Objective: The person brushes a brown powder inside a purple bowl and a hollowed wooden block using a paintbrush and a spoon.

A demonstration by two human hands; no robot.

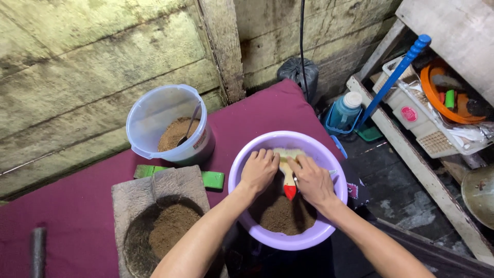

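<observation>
On the maroon cloth [77,206], at the far left, a dark rod [37,249] lies partly out of view. Beside it sits a grey stone mortar [135,194] with brown powder [172,229] heaped in its hollow; it looks heavy and rough. Behind the mortar lies a green bar [212,179], and beyond that stands a clear plastic bucket [154,110] holding more brown powder, with a spoon [188,126] leaning inside.

Right of these is the lilac plastic basin [309,239], resting just before the person and holding loose brown powder [280,216] in its bottom. Both hands are inside it. The left hand [260,170] lies palm down, its fingers [261,154] side by side and curled over the pale bristles of a brush [289,180]. The right hand [313,180] also lies palm down, its fingers [301,163] pressed together on the brush where the cream bristle head meets the handle.

The brush has a flat cream head and a short handle ending in a red tip. It seems light and stiff in the handle, soft and yielding in the bristles, so the handle is the sound place to take hold. The powder is probably dry, fine and easily spilled.

Farther right, a blue bottle [346,110] stands on the floor near a blue-handled stick [393,77] and a white basket [427,128] on wooden shelving.
</observation>
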